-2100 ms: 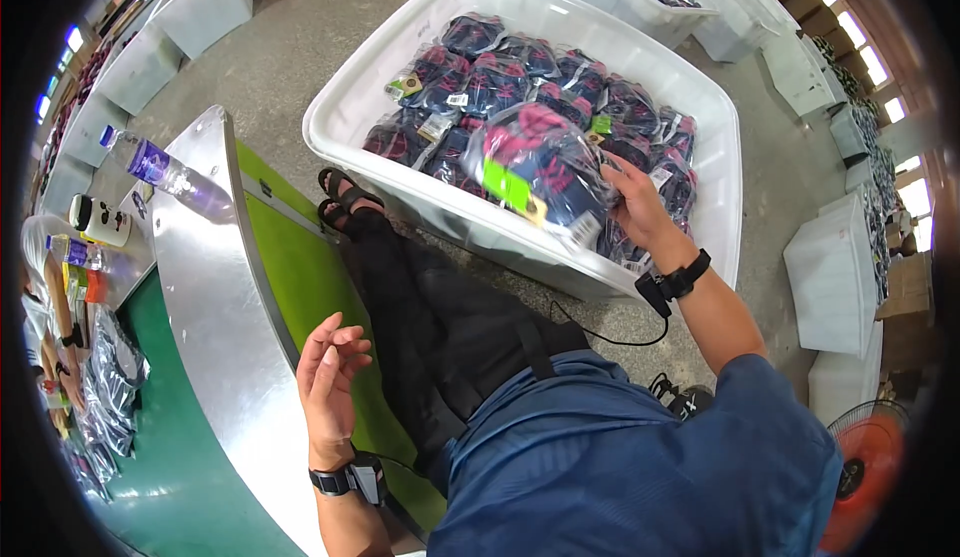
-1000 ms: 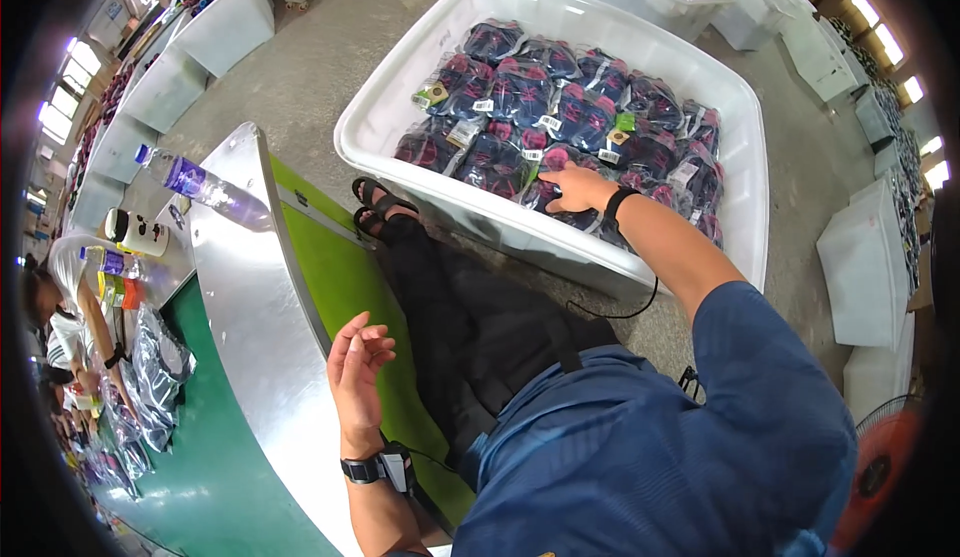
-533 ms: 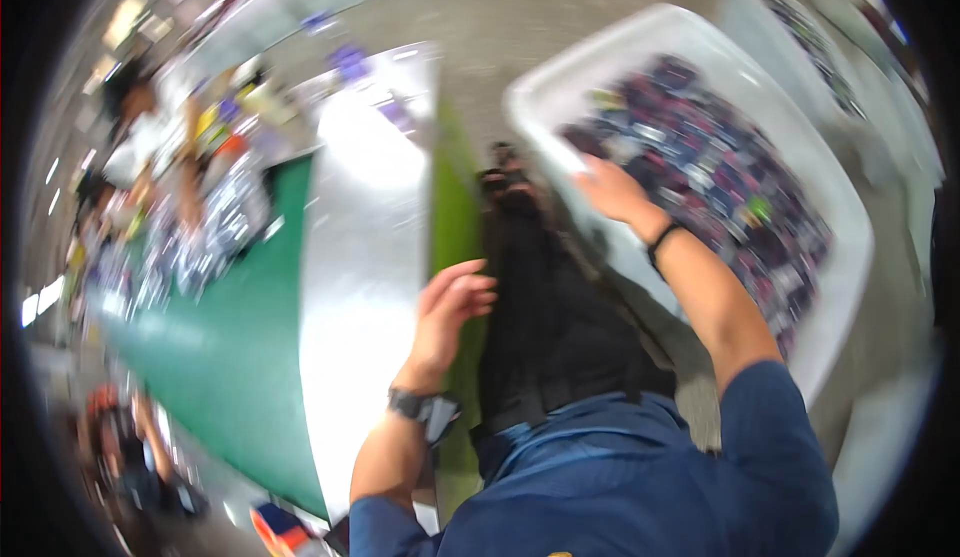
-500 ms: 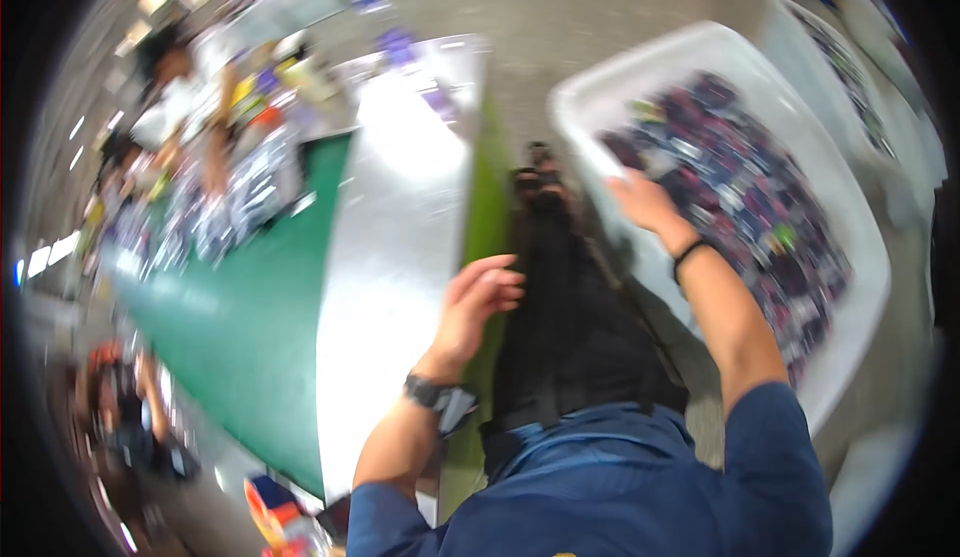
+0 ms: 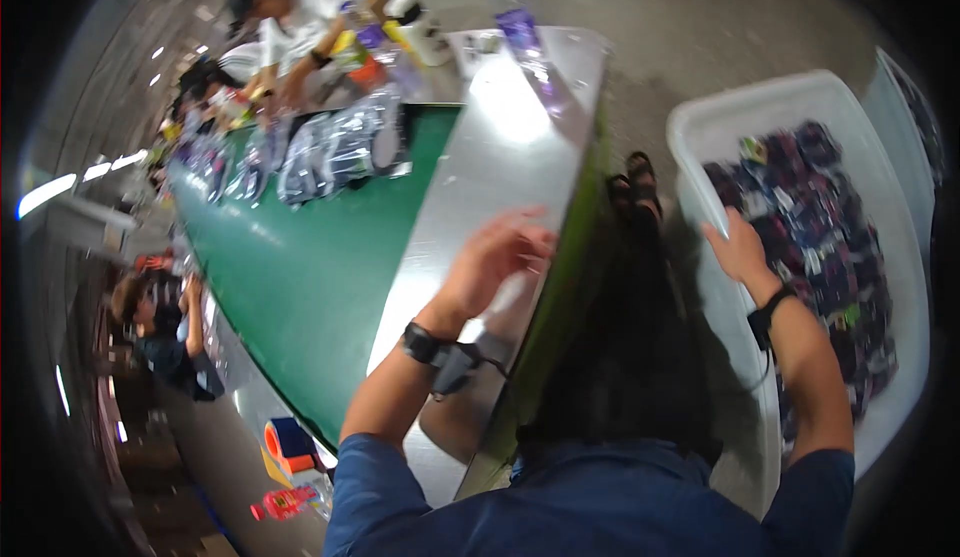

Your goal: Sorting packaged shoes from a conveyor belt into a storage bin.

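My left hand [image 5: 495,262] is above the shiny metal edge strip [image 5: 440,247] of a green-topped table. Its fingers are stretched out, a little blurred, with nothing seen in them. My right hand [image 5: 738,247] is at the near-side rim of a large white tub [image 5: 830,92], thumb and forefinger apart. Whether it touches the rim I cannot tell, and some of its fingers are hidden. Many small dark packed items [image 5: 825,247], with pale labels and a few green spots, fill the tub.
Clear bags with dark, sole-shaped items [image 5: 335,152] lie on the green surface [image 5: 300,257]. A purple-labelled bottle [image 5: 520,32] stands on the metal strip. Co-workers [image 5: 290,32] sit at the far left; another person [image 5: 165,342] is at left. Tape rolls [image 5: 288,447] and a red-capped bottle [image 5: 285,502] are near left.
My view has swung, so table and tub appear further right. My left hand is now over the metal strip, fingers more stretched. My right hand stays by the tub's rim.
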Action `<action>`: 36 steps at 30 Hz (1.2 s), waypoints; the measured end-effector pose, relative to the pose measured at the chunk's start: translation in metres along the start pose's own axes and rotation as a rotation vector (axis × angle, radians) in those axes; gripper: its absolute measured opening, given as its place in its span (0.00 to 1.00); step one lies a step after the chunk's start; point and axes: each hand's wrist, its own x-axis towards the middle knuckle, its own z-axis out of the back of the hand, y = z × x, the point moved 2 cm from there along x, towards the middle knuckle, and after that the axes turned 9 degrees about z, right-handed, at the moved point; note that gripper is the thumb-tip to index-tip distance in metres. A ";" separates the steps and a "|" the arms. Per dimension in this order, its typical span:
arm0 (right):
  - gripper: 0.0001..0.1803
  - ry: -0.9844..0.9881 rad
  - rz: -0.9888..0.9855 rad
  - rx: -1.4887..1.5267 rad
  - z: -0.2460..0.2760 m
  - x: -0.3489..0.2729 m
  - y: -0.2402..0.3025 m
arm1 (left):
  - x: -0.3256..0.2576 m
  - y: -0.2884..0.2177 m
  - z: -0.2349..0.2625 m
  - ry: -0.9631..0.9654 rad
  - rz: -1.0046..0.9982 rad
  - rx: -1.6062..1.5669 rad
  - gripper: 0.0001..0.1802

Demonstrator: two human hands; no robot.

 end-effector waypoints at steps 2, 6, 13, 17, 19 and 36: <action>0.31 0.047 -0.038 0.041 0.009 0.008 0.011 | 0.005 -0.021 0.015 -0.045 -0.040 0.037 0.29; 0.35 0.093 -0.092 -0.004 0.003 0.016 0.023 | -0.002 -0.055 0.064 -0.151 -0.033 0.124 0.30; 0.35 0.114 -0.164 -0.064 0.006 0.012 0.002 | 0.025 -0.095 0.159 -0.460 -0.030 0.151 0.25; 0.33 0.094 -0.130 -0.081 0.004 0.014 0.011 | 0.016 -0.111 0.215 -0.760 -0.122 0.422 0.25; 0.33 0.157 -0.138 -0.076 0.004 0.017 0.025 | -0.018 -0.126 0.268 -0.776 -0.272 1.040 0.27; 0.23 0.126 0.029 -0.022 0.018 0.016 0.016 | 0.045 -0.140 0.382 -1.597 -0.046 1.029 0.46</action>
